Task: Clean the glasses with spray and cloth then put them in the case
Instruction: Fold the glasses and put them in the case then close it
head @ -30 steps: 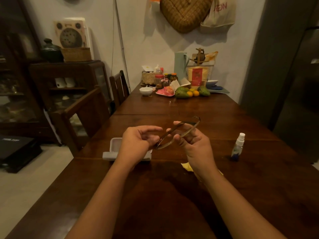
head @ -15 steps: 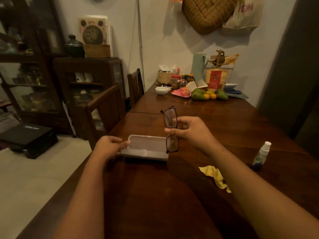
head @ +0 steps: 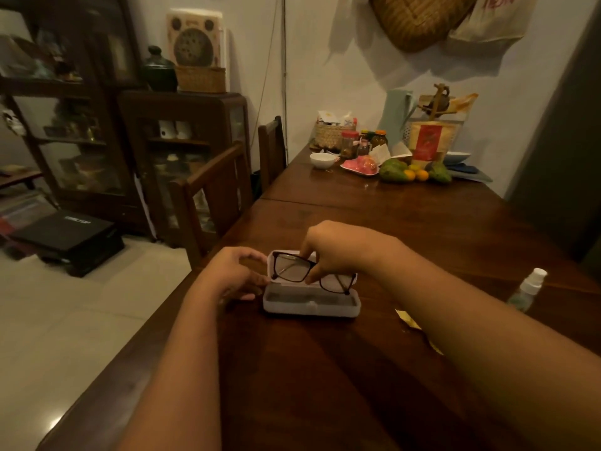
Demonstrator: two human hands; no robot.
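Right hand (head: 338, 252) pinching folded glasses (head: 292, 271) near bridge, holding them just above open case (head: 312, 308) on table (head: 390, 216). Left hand (head: 234, 275) gripping case's left end. Spray bottle (head: 528, 288), cloth (head: 408, 320) lying apart at right.

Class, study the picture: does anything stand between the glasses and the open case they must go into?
Nothing visible does. The right hand pinches the folded glasses just above the open case, whose tray shows only lining. The left hand holds the case's left end, outside the tray.
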